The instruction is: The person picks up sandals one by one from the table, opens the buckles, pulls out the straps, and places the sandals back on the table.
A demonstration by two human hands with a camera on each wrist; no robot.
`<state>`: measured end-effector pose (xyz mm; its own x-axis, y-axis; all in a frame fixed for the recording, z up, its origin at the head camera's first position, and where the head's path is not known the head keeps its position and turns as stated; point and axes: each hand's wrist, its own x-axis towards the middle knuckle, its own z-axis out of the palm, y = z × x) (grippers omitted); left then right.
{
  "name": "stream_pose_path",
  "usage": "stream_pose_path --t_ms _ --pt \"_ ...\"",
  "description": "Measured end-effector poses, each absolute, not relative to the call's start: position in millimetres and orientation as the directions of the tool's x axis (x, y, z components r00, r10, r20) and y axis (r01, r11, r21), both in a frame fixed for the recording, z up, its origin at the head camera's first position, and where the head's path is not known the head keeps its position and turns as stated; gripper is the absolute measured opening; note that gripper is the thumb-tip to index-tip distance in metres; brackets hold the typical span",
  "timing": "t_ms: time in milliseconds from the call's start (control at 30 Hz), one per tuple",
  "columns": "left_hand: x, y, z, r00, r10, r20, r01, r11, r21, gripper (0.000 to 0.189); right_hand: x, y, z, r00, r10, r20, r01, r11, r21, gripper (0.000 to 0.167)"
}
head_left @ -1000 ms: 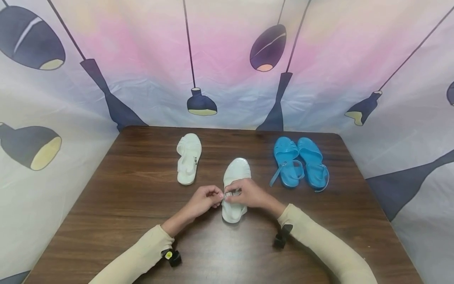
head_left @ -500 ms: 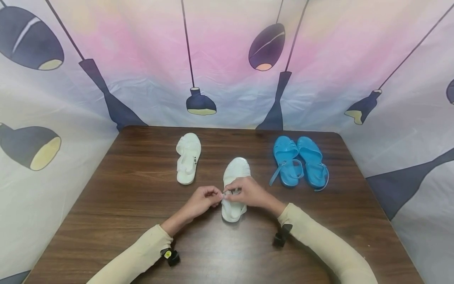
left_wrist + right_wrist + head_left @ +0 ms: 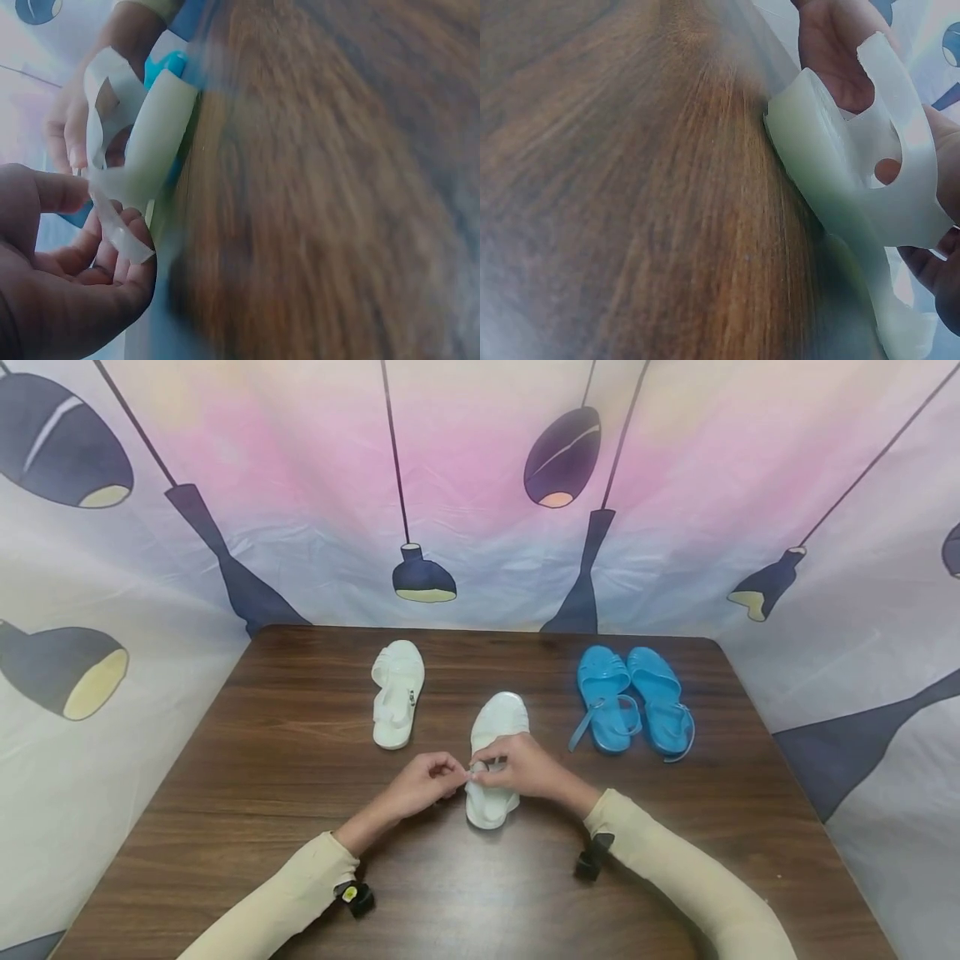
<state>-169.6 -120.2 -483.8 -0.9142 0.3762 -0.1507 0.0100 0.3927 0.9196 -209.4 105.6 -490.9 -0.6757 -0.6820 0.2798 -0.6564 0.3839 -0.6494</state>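
Your left hand (image 3: 422,787) pinches the strap (image 3: 126,236) of the nearer white sandal (image 3: 501,714); your right hand (image 3: 522,767) pinches its left side. Sandal midway between worktop's (image 3: 300,768) side edges, in from far edge.

I'm in what looks like a makeshift indoor booth: lamp-printed cloth (image 3: 315,468) fills the frame's top and sides around my wood-grain surface (image 3: 465,893).

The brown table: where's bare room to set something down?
Bare table lies left of the far white sandal, right of the blue sandals, and in front, between the left sleeve and right sleeve. It's crowded at the nearer white sandal, where the left hand and right hand work.
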Motion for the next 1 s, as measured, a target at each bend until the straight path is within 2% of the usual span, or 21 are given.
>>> stream_pose_path --t_ms 133,433,767,1000 --pt "-171.8 -123.6 -486.0 -0.906 0.384 -0.178 -0.009 0.403 0.915 0.015 -208.6 107.2 -491.8 -0.697 -0.667 0.264 -0.633 0.398 -0.664 0.012" --pt "-173.1 -119.8 -485.9 -0.89 0.407 -0.206 -0.085 0.295 0.952 0.019 -208.1 104.6 -492.6 -0.699 -0.664 0.267 -0.616 0.37 -0.695 0.012" --pt "-173.6 -125.0 -485.8 -0.89 0.398 -0.221 -0.039 0.417 0.908 0.02 -206.9 106.1 -494.7 -0.723 -0.646 0.245 -0.578 0.373 -0.726 0.015" --pt "-176.8 -123.7 -485.2 -0.88 0.431 -0.201 -0.032 0.369 0.929 0.017 -207.3 106.3 -493.5 -0.721 -0.639 0.27 -0.592 0.364 -0.719 0.016"
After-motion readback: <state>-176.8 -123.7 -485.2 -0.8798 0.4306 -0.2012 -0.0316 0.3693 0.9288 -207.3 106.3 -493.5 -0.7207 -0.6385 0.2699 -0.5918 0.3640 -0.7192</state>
